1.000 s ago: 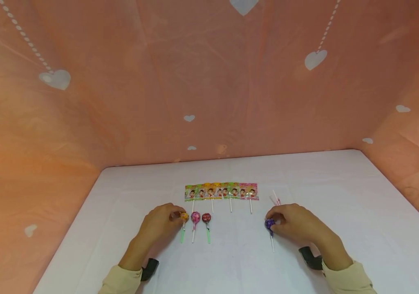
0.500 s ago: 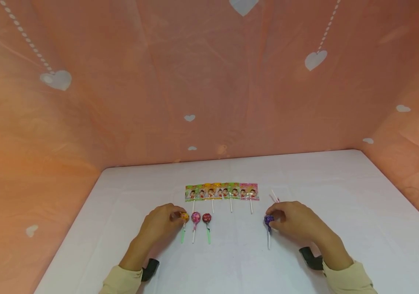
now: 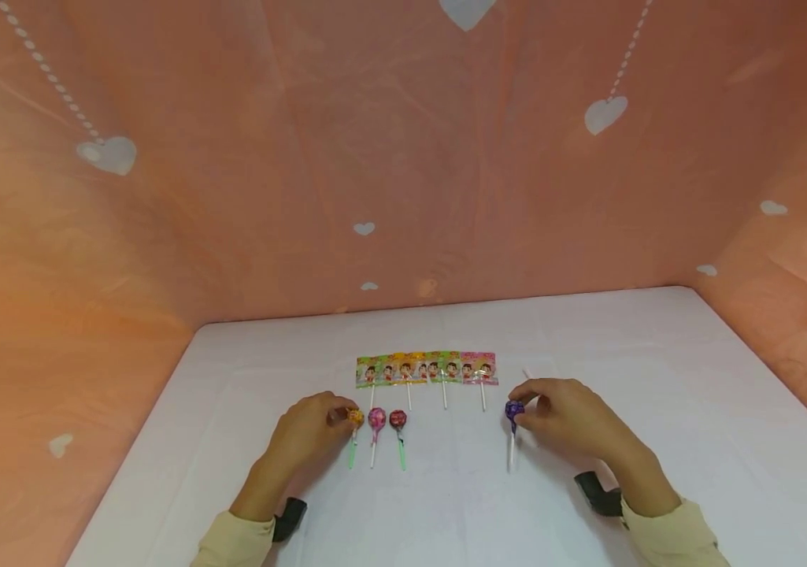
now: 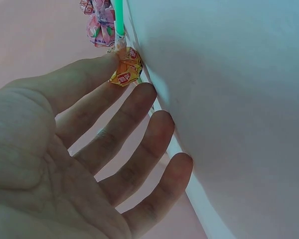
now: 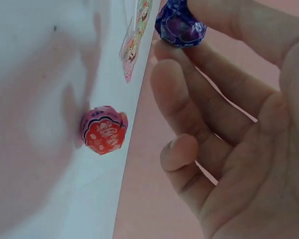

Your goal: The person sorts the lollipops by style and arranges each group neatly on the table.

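In the head view my left hand (image 3: 309, 429) pinches the yellow-orange wrapped head of a lollipop (image 4: 127, 69) between thumb and index finger; its green stick points toward me. To its right lie a pink lollipop (image 3: 377, 420) and a dark red one (image 3: 398, 420), side by side. My right hand (image 3: 573, 417) grips a purple lollipop (image 3: 513, 409) by its head, the white stick pointing toward me. Beneath this hand in the right wrist view lies a red-and-pink lollipop (image 5: 105, 130), mostly hidden from the head camera.
Behind the round lollipops, a row of flat lollipops in green, orange and pink packets (image 3: 409, 368) lies on the white table (image 3: 446, 512). An orange cloth (image 3: 410, 157) with white hearts rises at the back and sides.
My right hand has shifted slightly away from me and left with the purple lollipop, whose stick has swung from slanting to nearly straight. The left hand has stayed in place.
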`<state>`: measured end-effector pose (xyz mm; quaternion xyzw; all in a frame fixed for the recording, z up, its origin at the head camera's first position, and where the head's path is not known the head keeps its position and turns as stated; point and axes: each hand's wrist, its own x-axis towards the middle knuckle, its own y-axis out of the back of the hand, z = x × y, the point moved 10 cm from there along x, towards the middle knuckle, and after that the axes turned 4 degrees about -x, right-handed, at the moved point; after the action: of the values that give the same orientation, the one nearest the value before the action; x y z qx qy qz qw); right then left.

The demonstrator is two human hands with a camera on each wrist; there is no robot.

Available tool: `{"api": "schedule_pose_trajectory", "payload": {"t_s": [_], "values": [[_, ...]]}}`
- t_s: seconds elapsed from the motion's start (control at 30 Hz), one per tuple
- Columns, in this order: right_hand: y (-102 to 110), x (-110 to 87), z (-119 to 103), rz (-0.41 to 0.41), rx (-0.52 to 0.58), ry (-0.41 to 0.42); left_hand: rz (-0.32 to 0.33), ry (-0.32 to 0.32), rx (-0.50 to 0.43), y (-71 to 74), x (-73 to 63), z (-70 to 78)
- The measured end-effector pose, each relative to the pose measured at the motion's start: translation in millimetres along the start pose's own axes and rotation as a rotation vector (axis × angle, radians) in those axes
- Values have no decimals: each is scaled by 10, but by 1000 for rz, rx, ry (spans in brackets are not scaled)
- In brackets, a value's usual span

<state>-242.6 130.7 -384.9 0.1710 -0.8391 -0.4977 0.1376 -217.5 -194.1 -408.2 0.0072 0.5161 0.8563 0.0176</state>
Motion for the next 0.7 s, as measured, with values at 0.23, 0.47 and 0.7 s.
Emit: {"api": "schedule_pose_trajectory", "payload": {"t_s": [0.23,0.47,0.7], "values": [[20,56,-164,26,49,65,0,-8,-7,6,2,5],[-108,167,-354,-3,80,88,12,-22,-16,-5,11,-5],[-196,286,-550,-10,119,99,16,-22,-12,0,13,-7]]}}
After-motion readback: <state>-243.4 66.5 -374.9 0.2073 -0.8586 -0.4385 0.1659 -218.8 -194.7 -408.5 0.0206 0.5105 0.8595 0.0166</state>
